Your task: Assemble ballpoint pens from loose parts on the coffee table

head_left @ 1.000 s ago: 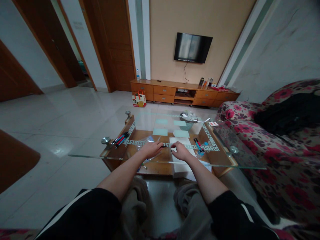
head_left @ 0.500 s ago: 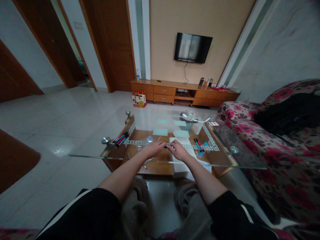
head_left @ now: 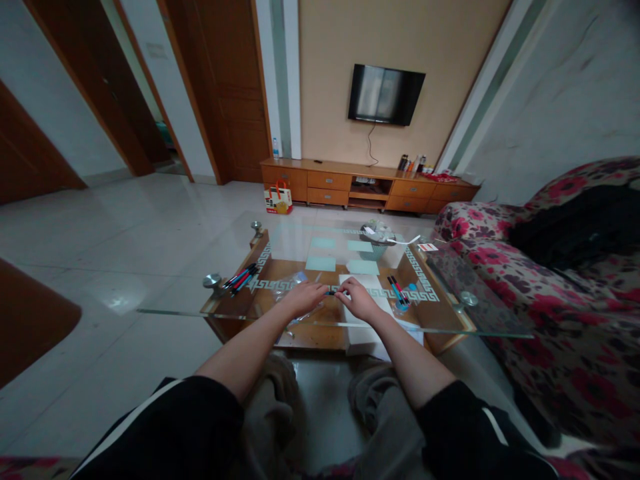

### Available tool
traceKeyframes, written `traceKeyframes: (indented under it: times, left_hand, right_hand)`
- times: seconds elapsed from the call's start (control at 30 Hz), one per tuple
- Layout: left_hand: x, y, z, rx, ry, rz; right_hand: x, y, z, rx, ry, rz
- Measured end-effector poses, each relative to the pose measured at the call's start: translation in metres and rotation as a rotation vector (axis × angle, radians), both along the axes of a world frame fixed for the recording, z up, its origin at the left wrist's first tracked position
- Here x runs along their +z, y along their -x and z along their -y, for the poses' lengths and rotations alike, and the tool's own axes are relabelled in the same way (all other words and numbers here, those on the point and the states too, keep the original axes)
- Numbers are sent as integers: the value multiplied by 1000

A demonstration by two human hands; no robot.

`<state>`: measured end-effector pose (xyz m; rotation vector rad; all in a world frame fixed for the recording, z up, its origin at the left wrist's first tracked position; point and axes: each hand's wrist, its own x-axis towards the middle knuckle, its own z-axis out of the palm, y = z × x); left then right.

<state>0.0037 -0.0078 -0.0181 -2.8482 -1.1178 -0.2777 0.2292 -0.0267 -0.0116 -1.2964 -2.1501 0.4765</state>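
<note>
At the table's near edge: both hands meet over the glass.
Left hand [head_left: 303, 297]: pinches one end of a small dark pen [head_left: 331, 292], steadying it.
Right hand [head_left: 357, 299]: fingers closed on the pen's other end.
Beside them: white paper [head_left: 373, 285]; clear plastic bag [head_left: 295, 280].
Table [head_left: 450, 320]: pen bundle [head_left: 241, 277] at left, more pens [head_left: 397, 291] at right.

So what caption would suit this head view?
Left hand and right hand hold a pen over a glass table.
</note>
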Motion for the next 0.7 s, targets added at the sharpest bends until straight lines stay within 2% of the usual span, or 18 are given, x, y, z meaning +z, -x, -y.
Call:
traceKeyframes:
  times: [0.7]
  left_hand:
    - [-2,-2,-2,26,-28,-24]
  right_hand:
    - [-8,-4,-8,24,-71,-103]
